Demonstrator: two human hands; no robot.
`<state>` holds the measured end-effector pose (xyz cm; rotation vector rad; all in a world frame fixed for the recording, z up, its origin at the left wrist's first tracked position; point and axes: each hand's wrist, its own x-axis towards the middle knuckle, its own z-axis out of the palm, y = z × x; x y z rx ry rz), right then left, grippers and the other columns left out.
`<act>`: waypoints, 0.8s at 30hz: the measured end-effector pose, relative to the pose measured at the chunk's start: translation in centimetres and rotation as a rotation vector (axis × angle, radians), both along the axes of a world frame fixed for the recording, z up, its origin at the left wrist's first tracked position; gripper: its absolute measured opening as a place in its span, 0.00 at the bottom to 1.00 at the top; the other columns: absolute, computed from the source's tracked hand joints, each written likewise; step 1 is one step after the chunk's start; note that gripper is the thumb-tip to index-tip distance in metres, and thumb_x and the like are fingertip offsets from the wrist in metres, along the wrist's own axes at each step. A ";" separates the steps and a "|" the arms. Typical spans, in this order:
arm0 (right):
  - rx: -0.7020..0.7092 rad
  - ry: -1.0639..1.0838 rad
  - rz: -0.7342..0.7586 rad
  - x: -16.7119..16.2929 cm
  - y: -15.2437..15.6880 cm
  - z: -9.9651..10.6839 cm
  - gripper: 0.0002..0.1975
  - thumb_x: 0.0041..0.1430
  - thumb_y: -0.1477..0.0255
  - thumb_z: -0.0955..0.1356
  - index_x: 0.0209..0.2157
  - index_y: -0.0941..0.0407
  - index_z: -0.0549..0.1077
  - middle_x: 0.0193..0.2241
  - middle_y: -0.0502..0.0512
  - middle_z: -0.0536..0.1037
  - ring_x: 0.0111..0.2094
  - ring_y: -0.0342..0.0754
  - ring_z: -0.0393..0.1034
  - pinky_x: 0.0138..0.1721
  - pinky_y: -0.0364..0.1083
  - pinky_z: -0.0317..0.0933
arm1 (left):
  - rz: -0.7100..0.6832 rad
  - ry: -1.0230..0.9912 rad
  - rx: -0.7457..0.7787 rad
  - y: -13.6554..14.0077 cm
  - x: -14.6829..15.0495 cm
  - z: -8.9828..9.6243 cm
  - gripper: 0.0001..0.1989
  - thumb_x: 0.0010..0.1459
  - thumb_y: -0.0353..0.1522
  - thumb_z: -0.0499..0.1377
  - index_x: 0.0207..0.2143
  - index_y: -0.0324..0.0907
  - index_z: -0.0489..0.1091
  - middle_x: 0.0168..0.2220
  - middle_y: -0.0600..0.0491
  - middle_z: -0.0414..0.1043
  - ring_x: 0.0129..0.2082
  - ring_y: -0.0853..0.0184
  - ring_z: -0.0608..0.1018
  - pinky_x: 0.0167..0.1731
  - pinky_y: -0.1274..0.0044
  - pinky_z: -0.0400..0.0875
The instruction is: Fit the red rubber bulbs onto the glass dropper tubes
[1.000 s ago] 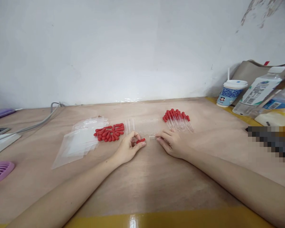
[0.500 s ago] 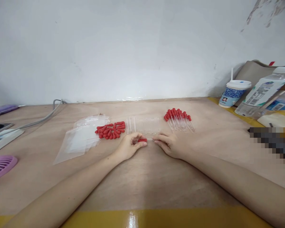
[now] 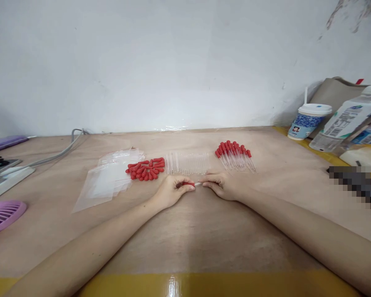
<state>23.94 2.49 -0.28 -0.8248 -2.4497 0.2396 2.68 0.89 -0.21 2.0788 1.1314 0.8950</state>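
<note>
Fingers of the left hand (image 3: 169, 193) pinch a red rubbery bulb (image 3: 190, 184), those of the right hand (image 3: 224, 185) a thin clear tube (image 3: 198, 184). At the bench (image 3: 185, 243), left bulb and right tube, apart before, now seem joined.

Table (image 3: 179, 239) across lower frame, wall (image 3: 160, 70) behind. Mid-frame, left to right: bags (image 3: 102, 183), bulbs (image 3: 139, 169), tubes (image 3: 188, 164), droppers (image 3: 233, 152). Just below tubes: left hand (image 3: 170, 192) with 1 held bulb (image 3: 191, 184), right hand (image 3: 227, 185), 1 held tube (image 3: 198, 184) between. Upper right: cup (image 3: 309, 121), left of bottle (image 3: 348, 119).
</note>
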 end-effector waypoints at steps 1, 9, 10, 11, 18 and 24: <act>0.045 -0.022 -0.019 -0.1 -0.1 0.0 0.13 0.60 0.72 0.60 0.38 0.53 0.74 0.28 0.51 0.72 0.26 0.41 0.65 0.27 0.39 0.56 | 0.008 0.011 0.014 0.0 0.0 0.0 0.07 0.52 0.34 0.59 0.31 0.40 0.74 0.30 0.53 0.76 0.30 0.66 0.76 0.32 0.76 0.70; 0.195 0.054 -0.112 0.0 -0.4 -1.5 0.12 0.61 0.70 0.59 0.42 0.57 0.70 0.32 0.55 0.73 0.31 0.44 0.67 0.32 0.41 0.59 | 0.055 0.017 0.052 -0.2 0.0 0.0 0.11 0.51 0.36 0.59 0.35 0.40 0.74 0.33 0.51 0.76 0.32 0.65 0.77 0.35 0.74 0.72; 0.181 0.066 -0.115 0.2 -0.3 -1.6 0.12 0.61 0.70 0.60 0.42 0.57 0.70 0.32 0.55 0.72 0.32 0.44 0.66 0.33 0.41 0.60 | 0.052 0.017 0.040 -0.2 -0.1 0.0 0.11 0.51 0.36 0.60 0.36 0.41 0.74 0.34 0.51 0.76 0.32 0.65 0.77 0.35 0.74 0.72; 0.172 0.071 -0.117 0.4 -0.2 -1.6 0.11 0.61 0.70 0.60 0.41 0.58 0.70 0.32 0.55 0.72 0.31 0.44 0.66 0.33 0.41 0.60 | 0.052 0.020 0.030 -0.2 -0.1 0.1 0.11 0.51 0.36 0.59 0.37 0.41 0.74 0.34 0.51 0.76 0.32 0.65 0.77 0.35 0.74 0.72; 0.264 0.056 -0.065 0.6 -0.2 -1.2 0.11 0.61 0.73 0.58 0.35 0.57 0.70 0.27 0.53 0.70 0.28 0.43 0.64 0.29 0.41 0.58 | 0.052 -0.015 -0.038 -0.1 -0.1 0.1 0.11 0.52 0.36 0.59 0.35 0.39 0.74 0.31 0.50 0.76 0.30 0.66 0.76 0.31 0.76 0.71; 0.320 0.102 -0.041 0.2 -0.2 -1.6 0.12 0.61 0.73 0.58 0.33 0.59 0.71 0.24 0.54 0.70 0.25 0.42 0.61 0.26 0.40 0.56 | 0.069 -0.102 -0.147 -0.1 -0.1 -0.3 0.13 0.48 0.36 0.61 0.35 0.36 0.74 0.31 0.49 0.76 0.28 0.67 0.76 0.30 0.76 0.71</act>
